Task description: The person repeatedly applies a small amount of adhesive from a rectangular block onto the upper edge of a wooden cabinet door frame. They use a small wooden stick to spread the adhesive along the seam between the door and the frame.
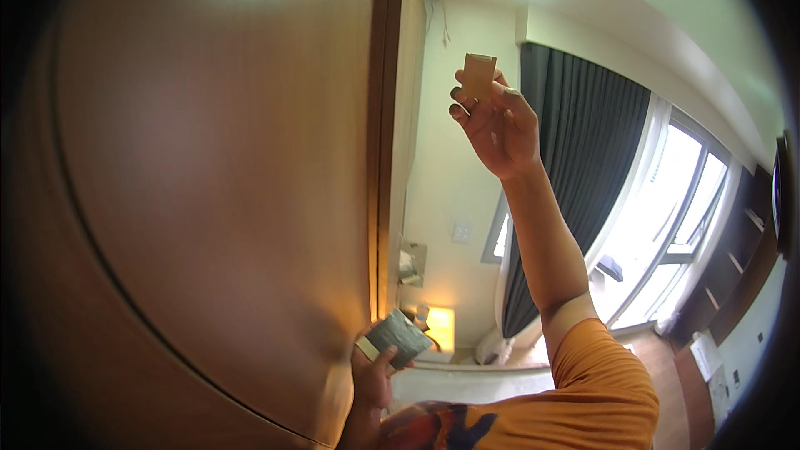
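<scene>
My right hand [502,135] is raised high, arm stretched out, in front of the pale wall and the dark curtain. Its thumb and fingers pinch a small flat brown rectangle [479,75], like a little card or paper sleeve, held upright with its top edge free. Low down, beside the edge of the wooden panel, my left hand [373,377] grips a flat grey-green packet [400,337] with a cream strip along one side. The left thumb lies across its face; the other fingers are mostly hidden beneath it.
A large brown wooden panel [225,175], like a wardrobe door, fills the left side close to me. A dark pleated curtain [583,117] hangs beside a bright window [667,200]. A lit lamp [440,327] glows low behind the packet. Dark shelves [723,275] stand at the far right.
</scene>
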A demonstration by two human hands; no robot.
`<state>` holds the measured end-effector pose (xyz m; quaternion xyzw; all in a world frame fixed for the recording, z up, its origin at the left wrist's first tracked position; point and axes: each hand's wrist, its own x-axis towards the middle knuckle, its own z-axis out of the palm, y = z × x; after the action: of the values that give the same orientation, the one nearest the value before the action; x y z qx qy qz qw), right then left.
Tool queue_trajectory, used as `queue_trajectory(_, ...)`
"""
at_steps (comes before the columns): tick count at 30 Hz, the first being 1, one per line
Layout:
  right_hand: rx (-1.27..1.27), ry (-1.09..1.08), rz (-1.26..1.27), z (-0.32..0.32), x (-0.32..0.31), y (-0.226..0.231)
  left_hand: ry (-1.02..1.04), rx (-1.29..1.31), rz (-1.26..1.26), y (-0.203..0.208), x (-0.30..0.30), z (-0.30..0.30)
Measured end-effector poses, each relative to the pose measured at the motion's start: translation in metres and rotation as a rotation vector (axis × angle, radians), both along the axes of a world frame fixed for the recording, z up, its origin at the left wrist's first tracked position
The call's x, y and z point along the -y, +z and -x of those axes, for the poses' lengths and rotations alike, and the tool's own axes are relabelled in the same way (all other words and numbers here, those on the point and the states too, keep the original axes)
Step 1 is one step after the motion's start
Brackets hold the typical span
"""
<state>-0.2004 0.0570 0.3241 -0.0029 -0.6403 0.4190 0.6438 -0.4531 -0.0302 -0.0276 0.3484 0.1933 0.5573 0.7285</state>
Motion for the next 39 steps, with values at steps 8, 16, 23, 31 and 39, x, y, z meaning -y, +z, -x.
queue_trajectory(8,-0.267,-0.49,-0.321,0.098,-0.022,0.152,-0.048,-0.119,0.047,-0.025,-0.027,0.0)
queue_trajectory(16,-0.609,-0.686,-0.215,0.175,-0.048,0.258,-0.063,-0.143,0.021,-0.001,-0.014,0.006)
queue_trajectory(23,-0.745,-0.634,-0.15,0.182,-0.049,0.282,-0.051,-0.141,0.043,-0.009,-0.016,0.002)
queue_trajectory(31,-0.782,-0.655,-0.151,0.193,-0.035,0.288,-0.058,-0.136,0.049,-0.013,-0.02,0.002)
queue_trajectory(39,-0.795,-0.594,0.022,0.203,-0.013,0.284,-0.101,-0.111,0.041,-0.009,-0.019,0.006)
